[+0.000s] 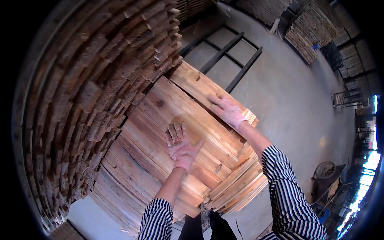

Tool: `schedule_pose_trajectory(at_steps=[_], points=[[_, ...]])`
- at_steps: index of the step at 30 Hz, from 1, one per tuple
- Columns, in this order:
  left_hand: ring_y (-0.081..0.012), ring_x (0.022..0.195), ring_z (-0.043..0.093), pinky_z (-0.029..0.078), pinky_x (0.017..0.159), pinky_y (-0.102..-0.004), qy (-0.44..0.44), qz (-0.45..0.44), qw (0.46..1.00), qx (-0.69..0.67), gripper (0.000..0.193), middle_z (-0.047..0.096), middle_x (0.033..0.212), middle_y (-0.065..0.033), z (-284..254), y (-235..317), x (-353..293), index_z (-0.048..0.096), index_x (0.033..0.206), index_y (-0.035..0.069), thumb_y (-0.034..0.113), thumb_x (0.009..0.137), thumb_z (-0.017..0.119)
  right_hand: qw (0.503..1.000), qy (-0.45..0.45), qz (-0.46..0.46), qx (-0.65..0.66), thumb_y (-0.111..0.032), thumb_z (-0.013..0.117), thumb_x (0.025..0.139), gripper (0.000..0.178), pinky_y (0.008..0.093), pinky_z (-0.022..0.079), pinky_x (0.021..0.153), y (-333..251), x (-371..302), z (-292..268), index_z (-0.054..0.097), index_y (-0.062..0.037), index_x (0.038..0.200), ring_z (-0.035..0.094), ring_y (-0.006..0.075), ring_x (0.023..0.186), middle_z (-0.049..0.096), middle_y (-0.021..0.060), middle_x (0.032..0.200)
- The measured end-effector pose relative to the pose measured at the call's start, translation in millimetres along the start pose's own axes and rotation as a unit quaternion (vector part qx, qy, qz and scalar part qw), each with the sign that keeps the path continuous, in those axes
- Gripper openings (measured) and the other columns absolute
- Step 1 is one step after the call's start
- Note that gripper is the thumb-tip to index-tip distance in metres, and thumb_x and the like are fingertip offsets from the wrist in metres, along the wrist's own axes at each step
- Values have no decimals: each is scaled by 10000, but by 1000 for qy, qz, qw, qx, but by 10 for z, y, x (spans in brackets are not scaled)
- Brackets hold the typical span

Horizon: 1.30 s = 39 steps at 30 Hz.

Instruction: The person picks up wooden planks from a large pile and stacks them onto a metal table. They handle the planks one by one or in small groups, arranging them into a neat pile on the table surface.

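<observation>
Long wooden boards [148, 138] lie side by side in a layered pile in front of me. My left hand [182, 146], in a thin pinkish glove, rests over the middle boards with its fingers spread. Further right and farther off, my right hand [229, 111], gloved the same way, is at the far board [196, 78], beside a dark gap between that board and its neighbour. Its fingers are stretched out and slightly blurred. Neither hand has anything gripped in it. Stepped board ends [236, 182] show at the pile's right side.
A tall stack of rough boards [88, 96] rises along the left, against the pile's far ends. Beyond the pile, a black metal frame [232, 52] lies on the grey floor [288, 88]. More timber stacks [312, 30] stand far right. A cart with a wheel [325, 171] is at the right.
</observation>
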State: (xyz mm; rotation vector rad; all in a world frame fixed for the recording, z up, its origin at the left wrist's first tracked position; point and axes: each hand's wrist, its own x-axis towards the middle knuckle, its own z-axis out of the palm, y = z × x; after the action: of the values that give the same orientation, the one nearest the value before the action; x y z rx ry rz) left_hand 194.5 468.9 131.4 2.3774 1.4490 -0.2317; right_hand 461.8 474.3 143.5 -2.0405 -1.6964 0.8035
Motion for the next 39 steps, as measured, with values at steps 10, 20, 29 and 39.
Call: schedule_pose_trajectory(at_steps=[10, 20, 29, 39], points=[[-466, 1579, 209, 130, 1313, -554, 117, 43, 991, 54, 1136, 264, 1695, -277, 358, 48, -36, 240, 1650, 1, 776, 892, 575, 996, 72, 19, -58, -369, 647, 979, 506, 521, 545, 908, -210, 182, 283, 571, -283, 1472, 641, 408, 1110, 617, 206, 1223], [-409, 1609, 174, 101, 1327, -512, 160, 32, 981, 104, 1079, 248, 1724, -225, 392, -16, -56, 240, 1676, 65, 834, 944, 437, 799, 350, 429, 235, -390, 604, 1026, 651, 470, 364, 1232, -152, -3674, 1912, 436, -51, 1556, 426, 394, 1466, 457, 236, 1546], [-409, 1593, 215, 182, 1305, -469, 171, 76, 982, 20, 1042, 304, 1704, -218, 539, 44, -150, 267, 1663, 36, 774, 967, 503, 578, 177, 777, 177, -450, 887, 771, 1153, 494, 443, 1161, 1115, -4422, 3152, 232, -31, 1623, 460, 458, 1409, 424, 309, 1522], [-380, 1588, 240, 206, 1294, -451, 184, 124, 975, 6, 893, 328, 1694, -218, 620, -79, -74, 341, 1626, -8, 647, 1042, 506, 581, 149, 746, 289, -385, 889, 815, 1277, 471, 209, 1324, 1006, -4439, 3078, 13, -44, 1679, 191, 440, 1588, 164, 295, 1707]])
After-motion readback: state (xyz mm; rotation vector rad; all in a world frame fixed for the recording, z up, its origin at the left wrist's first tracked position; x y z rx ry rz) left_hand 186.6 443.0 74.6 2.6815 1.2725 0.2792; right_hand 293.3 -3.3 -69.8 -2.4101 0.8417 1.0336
